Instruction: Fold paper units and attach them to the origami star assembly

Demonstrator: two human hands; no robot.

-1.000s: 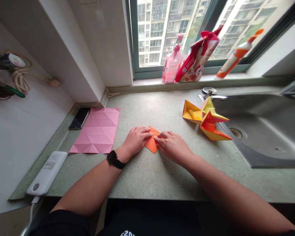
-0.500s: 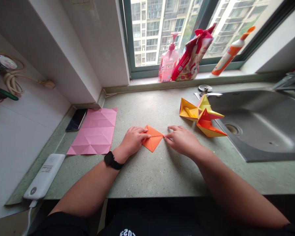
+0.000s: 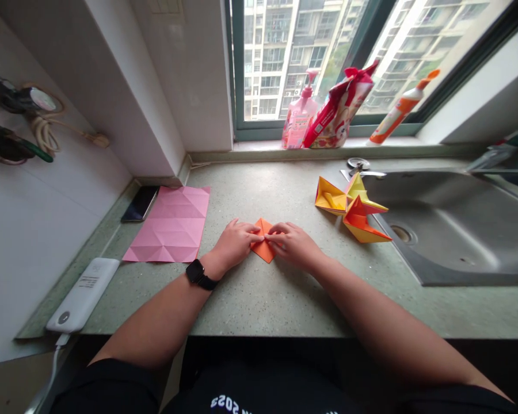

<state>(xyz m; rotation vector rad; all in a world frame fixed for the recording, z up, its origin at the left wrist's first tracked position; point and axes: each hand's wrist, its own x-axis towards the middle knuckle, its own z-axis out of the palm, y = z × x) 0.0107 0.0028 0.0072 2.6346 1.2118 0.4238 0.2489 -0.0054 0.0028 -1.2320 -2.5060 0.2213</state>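
A small folded orange paper [image 3: 263, 248] lies flat on the green speckled counter [image 3: 259, 299], in front of me. My left hand [image 3: 233, 243], with a black watch on its wrist, presses its fingertips on the paper's left side. From the right, my right hand [image 3: 294, 245] covers the paper's other half, fingers curled down onto it. Both hands hide most of the sheet.
A creased pink sheet [image 3: 171, 225] and a phone [image 3: 139, 203] lie at the left, a white power bank [image 3: 83, 295] at the counter's near-left edge. Folded yellow and orange paper shapes [image 3: 351, 209] sit by the steel sink [image 3: 457, 230]. Bottles and a red bag [image 3: 337, 109] stand on the windowsill.
My right hand has moved left from the paper's right tip onto the paper, covering its right half. The left hand stays on the left side.
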